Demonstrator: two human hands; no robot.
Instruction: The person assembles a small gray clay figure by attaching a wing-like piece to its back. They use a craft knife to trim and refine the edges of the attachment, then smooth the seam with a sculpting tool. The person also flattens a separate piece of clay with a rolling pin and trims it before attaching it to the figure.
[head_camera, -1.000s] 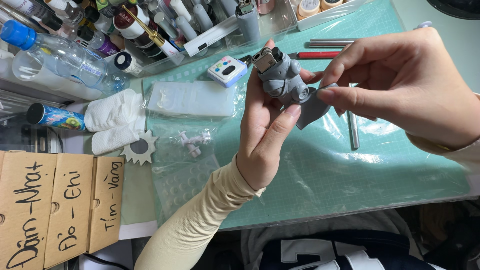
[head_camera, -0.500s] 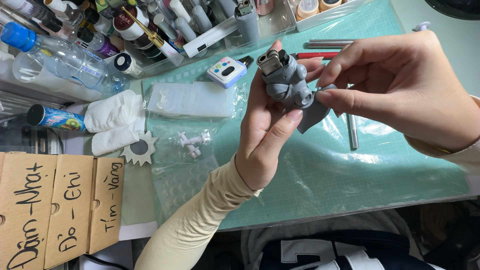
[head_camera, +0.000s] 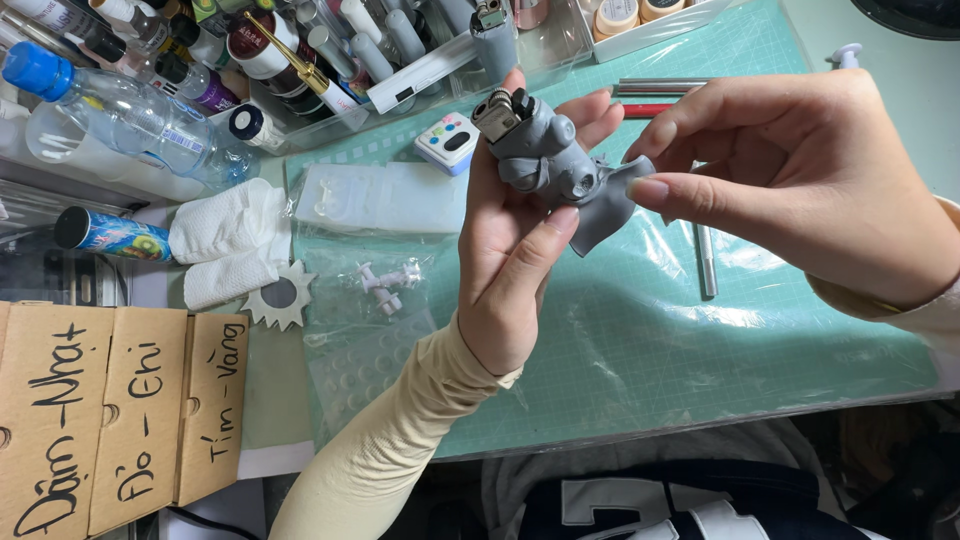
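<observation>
While the left hand (head_camera: 515, 270) clasps the grey clay lighter (head_camera: 545, 155), the right hand (head_camera: 800, 185) pinches its flap.

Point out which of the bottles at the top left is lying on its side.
The clear plastic bottle with the blue cap lies flat, cap pointing left; the small paint bottles beside it stand in the tray.

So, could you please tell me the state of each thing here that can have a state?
Left hand: closed around the grey clay-covered lighter, holding it upright.
Right hand: fingertips pinching the clay flap at the lighter's side.
Water bottle: lying down, blue cap on.
Small can: lying on its side.
Plastic bag: flat on the green cutting mat.
</observation>
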